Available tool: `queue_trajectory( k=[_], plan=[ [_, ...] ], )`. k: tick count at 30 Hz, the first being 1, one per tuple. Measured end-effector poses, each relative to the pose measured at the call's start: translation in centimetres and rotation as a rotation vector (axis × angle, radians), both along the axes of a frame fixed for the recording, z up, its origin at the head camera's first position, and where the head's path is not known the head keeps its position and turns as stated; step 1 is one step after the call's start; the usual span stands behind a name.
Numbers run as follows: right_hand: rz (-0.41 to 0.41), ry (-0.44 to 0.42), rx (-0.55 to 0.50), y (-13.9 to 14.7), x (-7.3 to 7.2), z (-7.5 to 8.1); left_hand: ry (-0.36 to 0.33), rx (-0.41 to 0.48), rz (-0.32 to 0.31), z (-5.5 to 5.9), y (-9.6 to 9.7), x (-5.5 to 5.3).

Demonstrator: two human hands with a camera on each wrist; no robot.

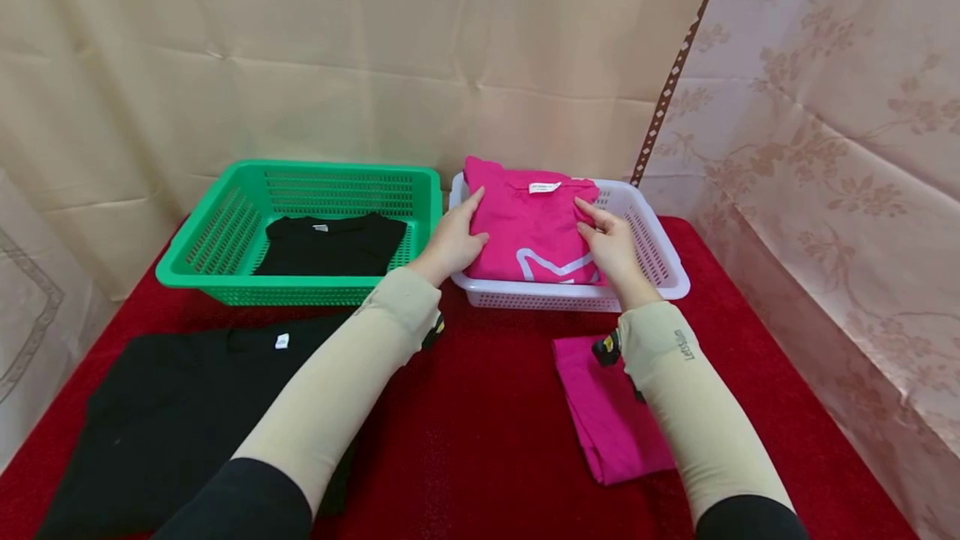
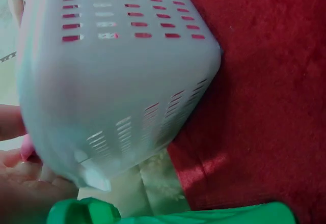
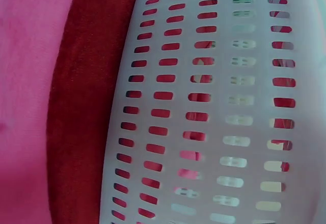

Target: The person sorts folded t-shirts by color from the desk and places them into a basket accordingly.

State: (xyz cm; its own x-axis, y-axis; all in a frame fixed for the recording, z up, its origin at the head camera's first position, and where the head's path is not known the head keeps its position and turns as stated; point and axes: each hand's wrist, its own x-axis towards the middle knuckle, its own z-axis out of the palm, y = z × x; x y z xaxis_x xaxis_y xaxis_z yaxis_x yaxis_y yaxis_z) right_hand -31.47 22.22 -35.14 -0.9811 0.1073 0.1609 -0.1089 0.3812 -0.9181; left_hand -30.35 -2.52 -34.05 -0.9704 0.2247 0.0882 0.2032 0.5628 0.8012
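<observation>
A folded pink T-shirt (image 1: 536, 223) with a white neck label and a white printed outline lies tilted over the white basket (image 1: 577, 297), its collar end at the far rim. My left hand (image 1: 453, 244) holds its left edge; in the left wrist view a bit of pink shows between the fingers (image 2: 30, 183). On the opposite edge, my right hand (image 1: 613, 248) pinches the cloth between thumb and fingers. The right wrist view is filled by the basket's slotted wall (image 3: 204, 102), with that hand out of sight.
Left of the white basket stands a green basket (image 1: 300, 282) holding a folded black shirt (image 1: 333, 247). A larger black shirt (image 1: 172, 407) lies at the front left of the red-covered table (image 1: 465, 440). A folded pink garment (image 1: 607, 415) rests under my right forearm. Curtains hang behind and to the right.
</observation>
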Motion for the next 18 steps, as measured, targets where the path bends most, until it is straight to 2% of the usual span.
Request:
queue_trajectory(
  k=[10,18],
  plan=[
    [-0.016,-0.024,-0.036,0.06,-0.10,-0.40,-0.007,-0.116,-0.013,-0.44,0.78,0.04],
    [-0.030,-0.091,-0.022,-0.03,0.11,-0.53,0.015,-0.204,0.003,-0.52,1.04,0.14]
  ],
)
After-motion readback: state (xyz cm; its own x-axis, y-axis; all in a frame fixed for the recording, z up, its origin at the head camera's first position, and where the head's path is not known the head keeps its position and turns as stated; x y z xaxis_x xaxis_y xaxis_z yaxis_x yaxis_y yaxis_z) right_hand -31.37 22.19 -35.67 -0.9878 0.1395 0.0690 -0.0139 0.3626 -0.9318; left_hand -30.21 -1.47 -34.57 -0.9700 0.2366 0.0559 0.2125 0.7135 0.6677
